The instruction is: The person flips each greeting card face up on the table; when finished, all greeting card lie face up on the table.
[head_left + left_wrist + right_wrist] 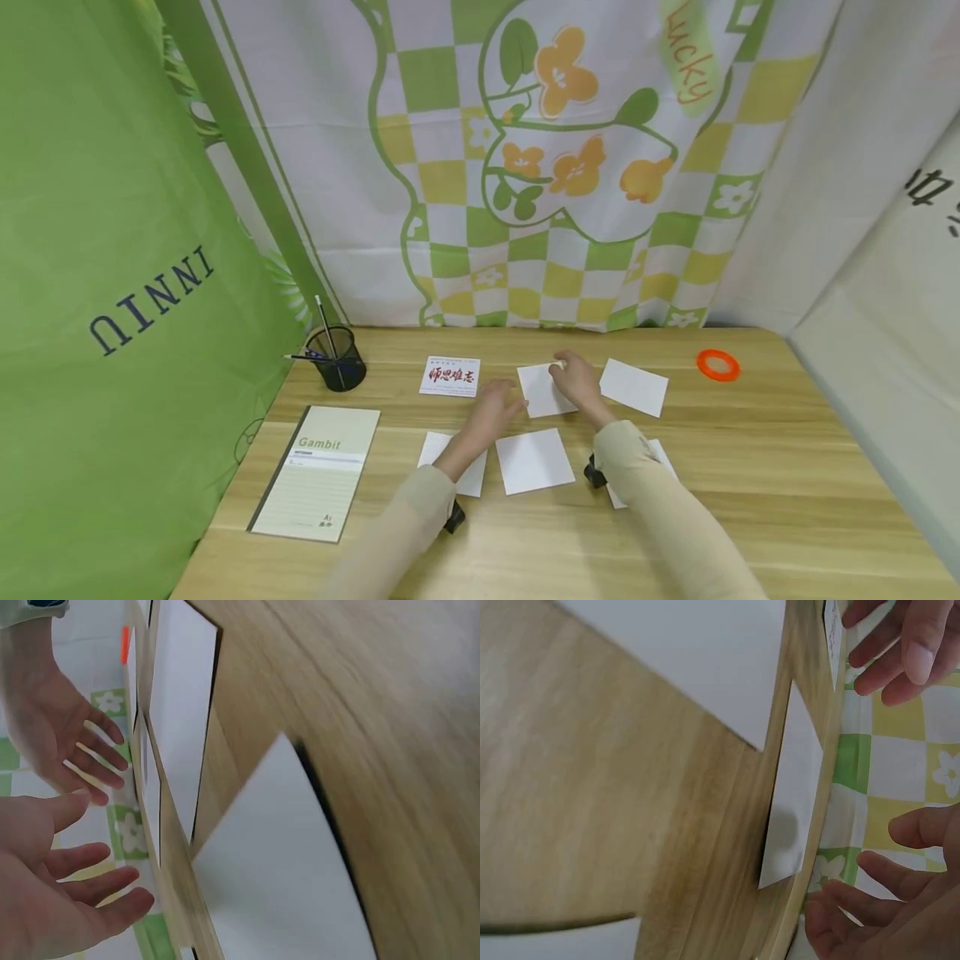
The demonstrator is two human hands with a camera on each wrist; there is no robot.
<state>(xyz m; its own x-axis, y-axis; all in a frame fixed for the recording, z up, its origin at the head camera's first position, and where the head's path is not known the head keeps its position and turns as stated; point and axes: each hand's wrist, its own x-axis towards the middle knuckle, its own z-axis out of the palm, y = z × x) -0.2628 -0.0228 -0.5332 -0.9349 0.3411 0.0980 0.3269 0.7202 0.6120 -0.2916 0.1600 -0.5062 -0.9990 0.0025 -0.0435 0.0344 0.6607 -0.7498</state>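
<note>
My left hand (491,410) hovers between a card printed with red characters (450,377) and the blank white card (542,398) in the middle of the back row. Over that blank card's right side is my right hand (577,382). Both hands have loosely spread fingers and hold nothing, as the left hand (71,889) in the left wrist view and the right hand (900,904) in the right wrist view show. Another white card (634,387) lies at the back right. In the front row, a middle card (535,461) is fully visible; the left card (472,473) and right card (663,457) are partly hidden by my arms.
On the left lie a notebook (318,475) and, behind it, a black mesh pen holder (343,367) with pens and pencils. An orange ring (717,365) sits at the back right of the wooden table (795,467). A patterned curtain (525,267) hangs behind the table's far edge.
</note>
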